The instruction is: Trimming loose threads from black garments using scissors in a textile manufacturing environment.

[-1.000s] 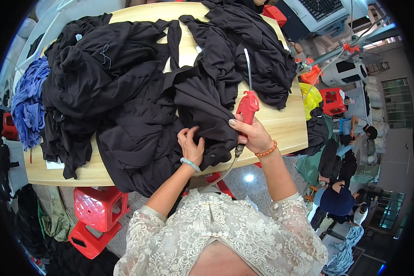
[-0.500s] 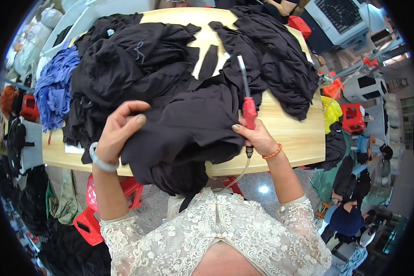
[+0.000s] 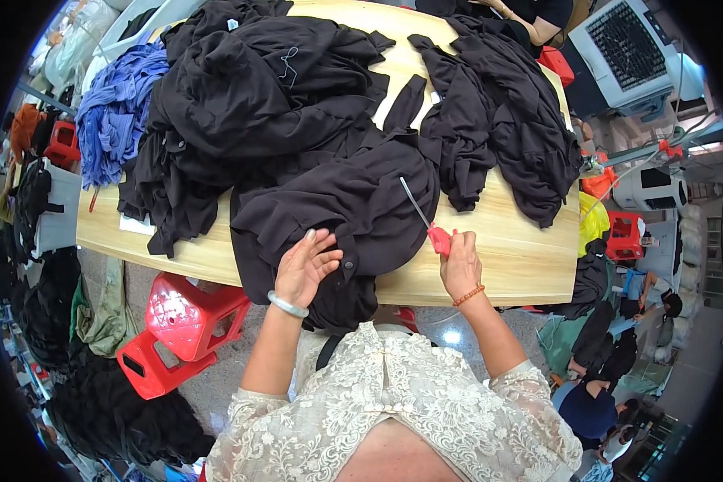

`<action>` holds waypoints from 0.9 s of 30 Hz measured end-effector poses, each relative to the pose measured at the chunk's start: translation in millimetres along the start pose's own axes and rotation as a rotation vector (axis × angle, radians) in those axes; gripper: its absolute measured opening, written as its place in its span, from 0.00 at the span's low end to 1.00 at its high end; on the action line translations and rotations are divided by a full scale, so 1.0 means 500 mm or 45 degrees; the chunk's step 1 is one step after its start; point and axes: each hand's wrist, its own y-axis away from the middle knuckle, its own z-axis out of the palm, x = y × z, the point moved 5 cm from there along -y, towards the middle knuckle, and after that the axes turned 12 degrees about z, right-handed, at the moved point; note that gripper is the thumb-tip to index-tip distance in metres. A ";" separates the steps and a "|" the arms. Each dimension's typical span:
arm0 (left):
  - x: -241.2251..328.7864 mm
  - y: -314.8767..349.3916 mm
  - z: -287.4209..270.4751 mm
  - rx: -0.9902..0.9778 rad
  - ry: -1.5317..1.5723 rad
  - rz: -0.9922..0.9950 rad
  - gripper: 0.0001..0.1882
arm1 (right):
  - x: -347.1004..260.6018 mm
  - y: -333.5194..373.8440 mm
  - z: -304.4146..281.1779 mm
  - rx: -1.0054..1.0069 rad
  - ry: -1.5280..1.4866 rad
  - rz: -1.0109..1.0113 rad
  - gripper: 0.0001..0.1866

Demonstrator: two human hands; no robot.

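A black garment (image 3: pixel 353 205) lies rumpled across the near edge of the table, part of it hanging down toward me. A small dark button (image 3: pixel 348 265) shows on it. My left hand (image 3: pixel 301 273) is at the garment's near edge beside the button, fingers stretched out and holding nothing; whether they touch the cloth I cannot tell. My right hand (image 3: pixel 460 265) is closed around a red air blow gun (image 3: pixel 439 239). Its thin metal nozzle points away and to the left, over the garment's right side.
On the wooden table (image 3: pixel 522 265), a large black garment pile (image 3: pixel 241 88) sits at left and another (image 3: pixel 530 136) at right. Blue cloth (image 3: pixel 124 112) lies at the far left edge. Red stools (image 3: pixel 189 317) stand below left. Another person's arm (image 3: pixel 502 10) is at the far side.
The black garment was held up between my hands; now it lies spread on the table. My left hand has let go and moved right. The blow gun's nozzle has tilted and dropped lower.
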 end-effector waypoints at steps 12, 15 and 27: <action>-0.011 -0.083 0.015 0.256 0.310 0.224 0.05 | -0.066 0.045 -0.059 -0.430 -0.430 -0.452 0.12; -0.005 -0.072 0.012 0.229 0.246 0.375 0.06 | -0.073 0.051 -0.047 -0.525 -0.428 -0.517 0.12; -0.013 -0.068 -0.001 0.194 0.146 0.317 0.08 | -0.146 0.064 -0.056 -0.757 -0.115 -0.457 0.13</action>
